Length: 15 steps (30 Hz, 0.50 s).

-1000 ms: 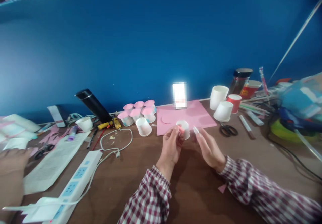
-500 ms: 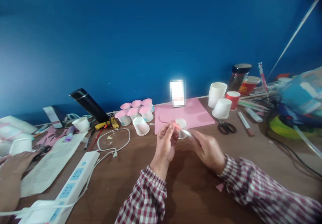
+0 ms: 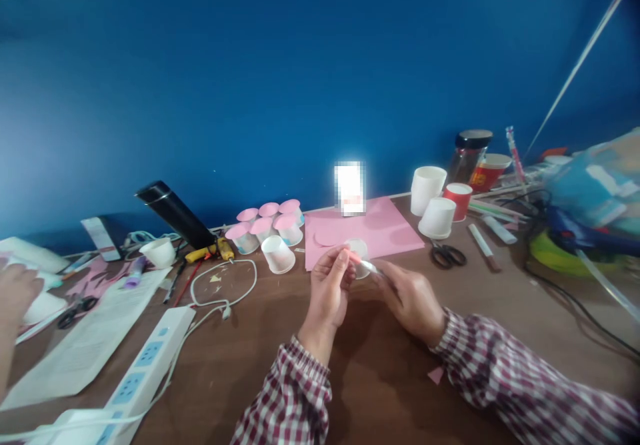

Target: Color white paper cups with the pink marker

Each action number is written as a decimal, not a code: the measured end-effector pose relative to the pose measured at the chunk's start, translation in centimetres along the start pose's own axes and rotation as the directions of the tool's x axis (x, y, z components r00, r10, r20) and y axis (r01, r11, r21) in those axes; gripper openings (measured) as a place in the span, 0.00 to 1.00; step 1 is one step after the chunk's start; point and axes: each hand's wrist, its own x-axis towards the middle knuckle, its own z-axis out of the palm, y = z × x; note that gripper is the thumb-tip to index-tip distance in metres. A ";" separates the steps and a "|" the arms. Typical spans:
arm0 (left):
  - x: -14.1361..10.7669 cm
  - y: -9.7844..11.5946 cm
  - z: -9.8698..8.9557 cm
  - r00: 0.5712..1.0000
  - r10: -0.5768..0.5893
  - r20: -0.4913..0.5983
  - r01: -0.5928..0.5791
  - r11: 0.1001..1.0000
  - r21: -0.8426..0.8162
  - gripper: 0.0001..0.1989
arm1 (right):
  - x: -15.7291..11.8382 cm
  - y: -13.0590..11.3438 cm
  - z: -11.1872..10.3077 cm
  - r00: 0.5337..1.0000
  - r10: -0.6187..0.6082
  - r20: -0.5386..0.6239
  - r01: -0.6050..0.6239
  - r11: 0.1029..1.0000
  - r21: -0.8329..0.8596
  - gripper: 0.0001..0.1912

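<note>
Between thumb and fingers, my left hand (image 3: 329, 288) pinches a small pinkish-orange piece (image 3: 353, 256). My right hand (image 3: 415, 298) is closed around a slim white tube (image 3: 368, 266), its tip pointing at that piece. The two meet or nearly meet; whether they are one object I cannot tell. Just beyond my fingers stands a white paper cup (image 3: 357, 248), partly hidden by them. Behind it lies a pink paper sheet (image 3: 390, 221), with a rounded pink cut-out (image 3: 327, 234) on it near the cup.
Left of the sheet stand several pink-topped cups (image 3: 265, 226) and a white cup (image 3: 278, 255). Scissors (image 3: 447, 254), white cups (image 3: 429, 190) and a red cup (image 3: 459, 199) are at right. A power strip (image 3: 145, 361) lies left, near another person's hand (image 3: 17, 298).
My hands keep nearly the same pose, with the pinkish piece and white tube still between them. At far left, the other person's hand has moved up and away from the scissors there.
</note>
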 end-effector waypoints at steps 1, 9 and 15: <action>0.0 -0.1 0.0 1.000 0.013 0.000 -0.013 1.000 0.022 0.08 | 0.0 0.0 0.0 1.000 0.001 0.001 -0.001 1.000 -0.003 0.13; 0.2 -0.8 -0.5 0.993 0.118 0.021 -0.120 0.973 0.199 0.08 | 0.2 0.2 -0.1 1.000 0.013 -0.027 -0.014 0.999 -0.048 0.09; 0.3 -0.6 -0.8 0.990 0.135 0.026 -0.137 0.961 0.241 0.09 | 0.2 0.3 -0.3 0.999 -0.033 0.013 0.034 0.999 -0.018 0.13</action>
